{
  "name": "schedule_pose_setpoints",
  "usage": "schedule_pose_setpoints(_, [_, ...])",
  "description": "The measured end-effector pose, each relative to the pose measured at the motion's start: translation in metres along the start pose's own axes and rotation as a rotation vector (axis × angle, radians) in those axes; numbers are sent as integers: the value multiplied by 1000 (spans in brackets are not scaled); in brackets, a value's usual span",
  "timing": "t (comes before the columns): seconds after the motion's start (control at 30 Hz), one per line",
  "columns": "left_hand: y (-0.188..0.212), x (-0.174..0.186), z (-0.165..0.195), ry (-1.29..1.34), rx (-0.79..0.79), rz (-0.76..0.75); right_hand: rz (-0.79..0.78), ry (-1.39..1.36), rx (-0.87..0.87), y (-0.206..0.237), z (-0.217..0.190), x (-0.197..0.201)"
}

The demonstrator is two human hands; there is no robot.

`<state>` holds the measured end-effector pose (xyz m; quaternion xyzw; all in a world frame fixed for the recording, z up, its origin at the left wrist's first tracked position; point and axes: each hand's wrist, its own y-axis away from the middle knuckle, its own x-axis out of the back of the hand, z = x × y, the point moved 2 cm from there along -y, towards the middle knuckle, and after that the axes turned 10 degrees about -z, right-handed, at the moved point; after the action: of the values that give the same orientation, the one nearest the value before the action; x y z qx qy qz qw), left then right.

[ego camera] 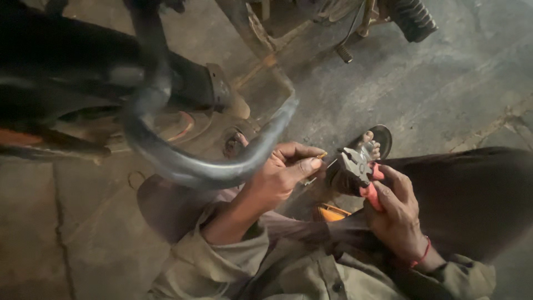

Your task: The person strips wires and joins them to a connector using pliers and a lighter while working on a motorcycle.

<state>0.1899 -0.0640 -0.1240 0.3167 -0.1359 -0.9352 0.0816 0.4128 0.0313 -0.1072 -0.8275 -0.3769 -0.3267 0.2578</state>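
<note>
My left hand (286,169) pinches a thin wire with a small yellow tip (322,156) between thumb and fingers, just right of a curved grey metal guard bar (183,164). My right hand (395,214) grips red-handled pliers (361,172), whose metal jaws point up-left towards the wire's end. The two hands are a short gap apart. Both sleeves are khaki; a red thread circles the right wrist.
A motorcycle's dark body (83,66) and engine parts (233,141) fill the upper left. My foot in a sandal (375,141) rests on the concrete floor. An orange object (332,213) lies below the hands. A footpeg (411,19) sticks out at the top.
</note>
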Motion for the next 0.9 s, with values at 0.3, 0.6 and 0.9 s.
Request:
schedule_pose_setpoints(0.3, [4,-17,-1,-279,-225,164,82,206,79,11,12,-9])
schedule_pose_setpoints(0.6, [21,-39,36,-938,-516,332,69,268,105,10,10,-14])
schedule_pose_setpoints(0.9, [19,-41,35,-1119,-663,300,61,294,110,12,10,-18])
